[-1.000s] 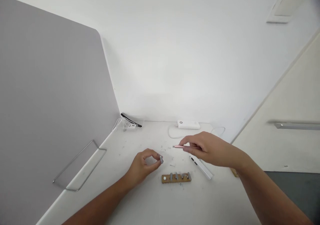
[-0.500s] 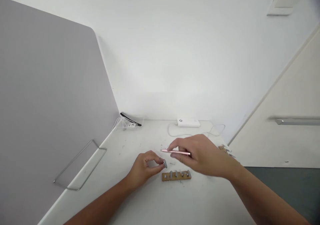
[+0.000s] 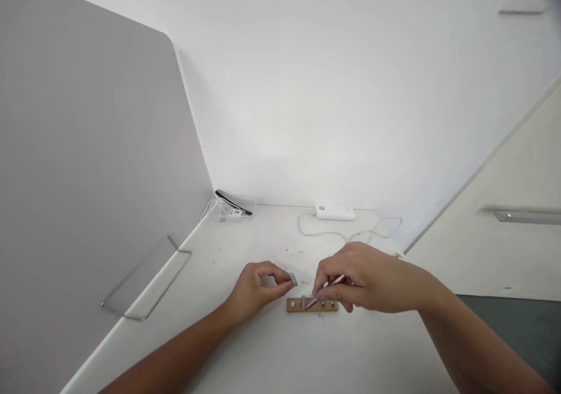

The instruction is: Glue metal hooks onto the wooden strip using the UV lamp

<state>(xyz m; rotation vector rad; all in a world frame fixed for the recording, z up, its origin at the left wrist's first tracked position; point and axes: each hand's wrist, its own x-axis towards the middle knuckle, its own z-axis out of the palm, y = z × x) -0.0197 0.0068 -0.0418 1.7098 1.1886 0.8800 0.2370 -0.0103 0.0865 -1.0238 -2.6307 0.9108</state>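
Between the thumb and forefinger of my left hand (image 3: 260, 286) is a small grey metal-looking piece (image 3: 293, 279), held just above the strip's left end. My right hand (image 3: 350, 277) grips a slim pink pen-like tool (image 3: 331, 286), its tip pointing down at the brown strip (image 3: 298, 308); I cannot tell whether it touches. Several small metallic parts sit in a row along this strip, with one grey piece (image 3: 303, 301) standing up near the left. My right fingers hide part of the row.
A white box-shaped device (image 3: 335, 211) with a cable (image 3: 322, 232) lies against the back wall. In the left corner is a clear tray (image 3: 241, 207) with a black strip and cables. A wire frame (image 3: 146, 280) juts from the grey panel (image 3: 100, 131) at left. Dark crumbs dot the table.
My right hand has tilted the pink pen-like tool from nearly level to tip-down and lowered it to the strip. My left hand stays close by with the grey piece. The view has shifted slightly.
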